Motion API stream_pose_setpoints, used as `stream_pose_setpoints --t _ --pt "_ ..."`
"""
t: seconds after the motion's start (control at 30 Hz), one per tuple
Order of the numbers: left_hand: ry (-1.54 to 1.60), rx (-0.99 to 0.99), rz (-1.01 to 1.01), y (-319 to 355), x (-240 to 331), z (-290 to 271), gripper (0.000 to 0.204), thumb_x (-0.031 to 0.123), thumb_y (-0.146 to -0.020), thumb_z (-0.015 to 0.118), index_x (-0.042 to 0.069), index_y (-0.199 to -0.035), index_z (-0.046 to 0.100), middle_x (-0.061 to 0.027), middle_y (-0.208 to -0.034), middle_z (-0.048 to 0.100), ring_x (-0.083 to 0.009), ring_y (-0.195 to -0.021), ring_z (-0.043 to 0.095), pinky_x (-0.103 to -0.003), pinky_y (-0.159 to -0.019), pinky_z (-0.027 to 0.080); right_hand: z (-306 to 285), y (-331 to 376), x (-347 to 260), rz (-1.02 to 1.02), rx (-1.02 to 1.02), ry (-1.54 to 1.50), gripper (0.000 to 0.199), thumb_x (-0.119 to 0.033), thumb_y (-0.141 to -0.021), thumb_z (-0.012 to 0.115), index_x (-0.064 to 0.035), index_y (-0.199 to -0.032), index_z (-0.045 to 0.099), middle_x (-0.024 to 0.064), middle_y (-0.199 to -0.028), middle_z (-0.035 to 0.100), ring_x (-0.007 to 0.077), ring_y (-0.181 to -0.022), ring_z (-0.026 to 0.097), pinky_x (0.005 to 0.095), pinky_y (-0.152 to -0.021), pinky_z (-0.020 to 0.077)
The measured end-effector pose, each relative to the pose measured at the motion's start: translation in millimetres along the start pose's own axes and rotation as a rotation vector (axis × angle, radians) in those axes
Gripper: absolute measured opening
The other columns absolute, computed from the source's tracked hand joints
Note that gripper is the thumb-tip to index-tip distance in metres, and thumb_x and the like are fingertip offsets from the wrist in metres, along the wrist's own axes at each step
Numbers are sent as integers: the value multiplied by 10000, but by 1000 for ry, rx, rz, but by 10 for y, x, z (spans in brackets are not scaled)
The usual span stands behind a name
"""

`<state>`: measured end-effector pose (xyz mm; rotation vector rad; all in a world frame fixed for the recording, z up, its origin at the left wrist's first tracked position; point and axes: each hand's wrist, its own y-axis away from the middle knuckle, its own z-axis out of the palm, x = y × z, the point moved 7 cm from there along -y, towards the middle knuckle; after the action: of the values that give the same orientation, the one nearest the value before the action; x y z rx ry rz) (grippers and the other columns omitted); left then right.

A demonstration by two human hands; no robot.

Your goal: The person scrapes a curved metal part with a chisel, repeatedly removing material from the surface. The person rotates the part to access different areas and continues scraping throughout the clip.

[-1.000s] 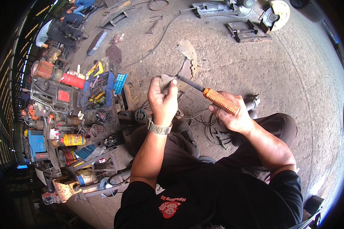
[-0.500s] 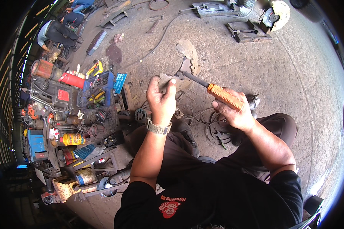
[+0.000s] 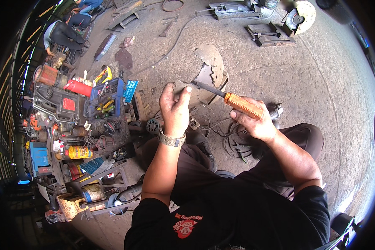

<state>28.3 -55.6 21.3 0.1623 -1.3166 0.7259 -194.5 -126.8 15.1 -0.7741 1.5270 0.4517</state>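
Observation:
My left hand (image 3: 175,104), wearing a metal-banded watch, is closed on the near left edge of a flat, round grey plate (image 3: 210,53) with a jagged, toothed inner edge. The thumb lies on top; the fingers are partly hidden behind the plate. My right hand (image 3: 254,121) is wrapped round the ridged orange handle of a screwdriver (image 3: 243,105). Its dark shaft points left and away from me, and the tip is at the plate just beside my left thumb. Whether the tip presses on the plate I cannot tell.
At the left lie a blue toolbox (image 3: 106,100), a red cylinder (image 3: 78,87) and a yellow bottle (image 3: 80,152). A cut-off saw (image 3: 298,20) stands at the far right. Cables (image 3: 233,139) lie between my legs. Other people (image 3: 64,35) crouch at the far left.
The plate has turned and tilted, so more of its face and toothed edge shows toward the right. My right hand and the screwdriver have shifted slightly left. My left hand keeps its grip.

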Motion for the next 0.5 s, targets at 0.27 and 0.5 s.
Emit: stream_pose_setpoints --t 0.27,0.5 --pt "9 10 -17 0 -36 -43 61 -6 -960 639 29 -961 588 -1 -904 680 -41 -792 585 -224 -711 473 -15 5 -29 6 -18 -46 292 -109 -922 741 17 -1173 663 8 -806 660 54 -739 571 258 -663 492" --pt "13 -2 -17 -2 -44 -37 59 -5 -961 642 24 -975 593 -16 -925 689 -49 -811 599 -227 -730 485 -40 -17 -14 -4 -29 29 297 -112 -918 740 15 -1176 665 13 -779 646 60 -722 567 268 -654 491"
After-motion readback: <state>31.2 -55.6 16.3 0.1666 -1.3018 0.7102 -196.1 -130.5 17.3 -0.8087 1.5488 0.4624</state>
